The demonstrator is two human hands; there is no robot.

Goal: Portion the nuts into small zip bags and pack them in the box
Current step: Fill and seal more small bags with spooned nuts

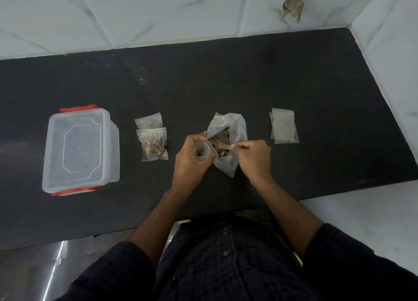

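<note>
A large clear bag of nuts [235,128] lies open in the middle of the black counter [294,79]. My left hand [192,158] grips a small zip bag [202,152] held open, with a few nuts inside, right beside the big bag's mouth. My right hand [254,157] pinches the handle of a small spoon [222,145] whose bowl sits inside the big bag among the nuts. Two filled small zip bags [153,142] lie to the left. The clear plastic box [79,149] with red clips stands closed at the far left.
A small stack of empty zip bags [283,126] lies to the right of the big bag. White marbled tiles rise behind and to the right of the counter, with a scrap stuck on the wall [294,5]. The counter's near edge runs by my body.
</note>
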